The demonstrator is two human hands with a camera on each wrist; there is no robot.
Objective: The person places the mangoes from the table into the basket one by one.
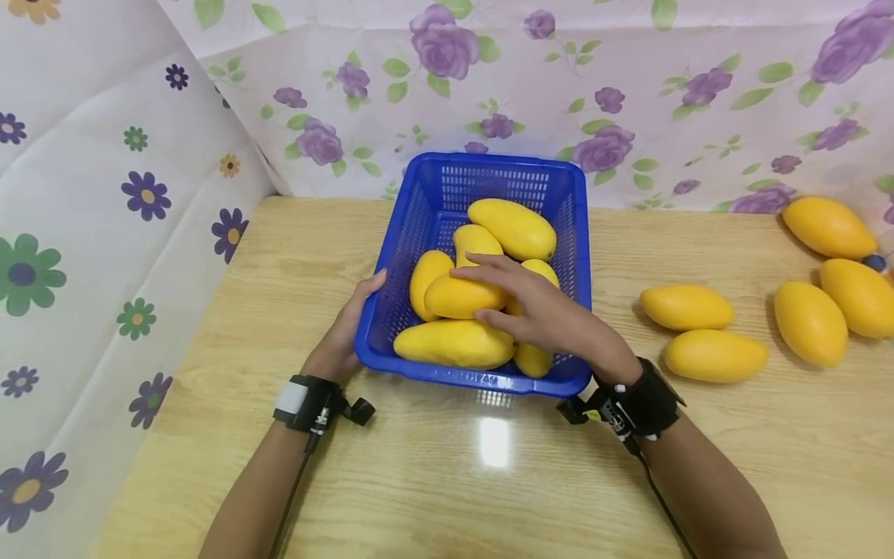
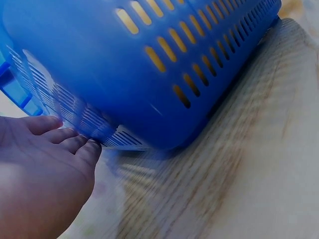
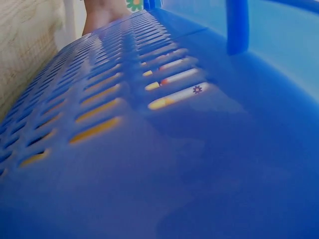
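Observation:
A blue plastic basket (image 1: 482, 379) with slotted walls holds several yellow mangoes, among them one at the back (image 1: 513, 227) and one along the front (image 1: 454, 344). My right hand (image 1: 534, 303) reaches over the right side into it and holds a mango (image 1: 457, 297) on top of the others, thumb on the near side, fingers across the far side. My left hand (image 1: 347, 322) is at the basket's left side, thumb by the rim. In the left wrist view, its fairly straight fingers (image 2: 75, 142) touch the outer wall. The right wrist view has only the basket wall (image 3: 209, 164) close up, the right hand hidden.
Two mangoes (image 1: 715, 355) lie side by side on the wooden table (image 1: 433, 481) right of the basket. Several more mangoes (image 1: 810, 322) are at the far right, near a small dark blue object (image 1: 874, 262). Flower-printed sheets (image 1: 447, 101) stand behind and to the left.

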